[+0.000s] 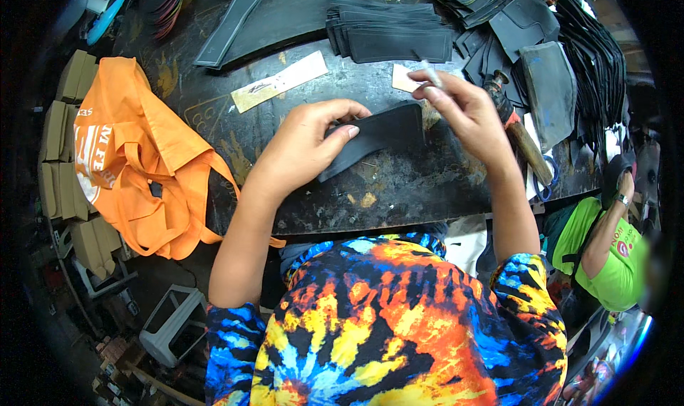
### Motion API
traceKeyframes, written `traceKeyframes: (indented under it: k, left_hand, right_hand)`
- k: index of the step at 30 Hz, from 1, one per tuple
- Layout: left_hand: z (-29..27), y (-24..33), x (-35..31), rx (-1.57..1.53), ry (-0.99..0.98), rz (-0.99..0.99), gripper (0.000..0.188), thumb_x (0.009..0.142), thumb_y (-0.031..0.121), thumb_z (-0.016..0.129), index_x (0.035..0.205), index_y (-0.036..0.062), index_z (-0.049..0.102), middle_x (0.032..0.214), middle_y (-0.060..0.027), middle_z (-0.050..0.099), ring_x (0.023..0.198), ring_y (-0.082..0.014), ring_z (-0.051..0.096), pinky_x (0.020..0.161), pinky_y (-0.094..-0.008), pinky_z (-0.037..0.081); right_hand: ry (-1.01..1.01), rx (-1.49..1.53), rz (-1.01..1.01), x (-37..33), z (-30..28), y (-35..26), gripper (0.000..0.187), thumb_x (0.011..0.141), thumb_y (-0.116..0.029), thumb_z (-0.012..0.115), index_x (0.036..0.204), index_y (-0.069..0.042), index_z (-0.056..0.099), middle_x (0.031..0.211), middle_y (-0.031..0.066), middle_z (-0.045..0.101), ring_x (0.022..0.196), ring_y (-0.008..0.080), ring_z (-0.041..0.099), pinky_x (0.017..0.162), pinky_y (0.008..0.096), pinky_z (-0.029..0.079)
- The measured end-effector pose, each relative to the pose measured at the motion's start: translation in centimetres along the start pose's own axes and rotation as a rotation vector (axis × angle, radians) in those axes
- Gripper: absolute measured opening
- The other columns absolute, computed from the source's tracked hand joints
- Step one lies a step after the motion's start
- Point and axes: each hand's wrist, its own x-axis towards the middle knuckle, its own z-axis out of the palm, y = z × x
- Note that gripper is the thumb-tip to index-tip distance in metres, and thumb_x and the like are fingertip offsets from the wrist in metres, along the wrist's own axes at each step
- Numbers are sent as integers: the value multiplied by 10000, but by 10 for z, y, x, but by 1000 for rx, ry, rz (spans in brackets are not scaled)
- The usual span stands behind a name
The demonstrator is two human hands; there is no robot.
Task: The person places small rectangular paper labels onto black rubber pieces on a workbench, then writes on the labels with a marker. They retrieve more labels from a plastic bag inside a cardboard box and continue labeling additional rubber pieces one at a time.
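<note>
My left hand [303, 142] grips a black leather-like piece [392, 129], thumb on the near face and fingers behind its upper edge. The piece is held tilted over the dark worktable [306, 213]. To its right my right hand [467, 114] is raised, apart from the piece. A slim whitish pen-like tool [430, 74] is pinched between its thumb and fingers; the tip is too blurred to make out. Beyond the hands sits a stack of similar black pieces [392, 32]. A pale marked strip [279, 81] lies on the table left of that stack.
An orange cloth bag [157, 185] hangs over the table's left side. Black cut pieces [588, 71] crowd the right, near a wooden-handled tool [531, 149] and blue-handled scissors [547, 190]. A person in a green shirt [605, 256] is at the right. Cardboard boxes [60, 142] stand left.
</note>
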Motion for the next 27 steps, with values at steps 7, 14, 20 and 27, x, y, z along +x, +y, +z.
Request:
traceKeyframes:
  k: [7, 14, 20, 27]
  left_hand:
    - [-10, -10, -11, 337, 191, 184, 249, 966, -14, 596, 1179, 20, 720, 999, -177, 691, 942, -358, 686, 860, -422, 534]
    - [-25, -14, -63, 296, 437, 5, 299, 877, 13, 737, 1176, 8, 712, 1070, -125, 704, 964, -252, 685, 878, -360, 546]
    - [1, -32, -66, 391, 545, 31, 464, 749, 71, 874, 1188, 58, 728, 1130, -96, 679, 1016, -237, 644, 935, -369, 525]
    - [3, -40, -67, 372, 584, 67, 410, 778, 33, 830, 1172, 38, 714, 1101, -107, 681, 1009, -252, 643, 928, -363, 523]
  right_hand:
    - [-26, -294, -118, 0, 5, 13, 305, 919, -87, 747, 1204, 19, 715, 1096, 177, 697, 972, 332, 693, 864, 376, 542]
    - [126, -887, 31, -13, -47, -11, 384, 855, -191, 808, 1200, -39, 731, 1242, 133, 674, 1033, 357, 701, 889, 431, 553]
    - [55, -732, 43, -12, -68, 6, 266, 903, -95, 750, 1147, 6, 719, 1105, 97, 724, 925, 242, 709, 835, 379, 544]
    - [-270, 19, -47, 2, -36, -12, 245, 971, -41, 667, 1197, 34, 725, 1031, 59, 740, 954, 107, 675, 893, 290, 555]
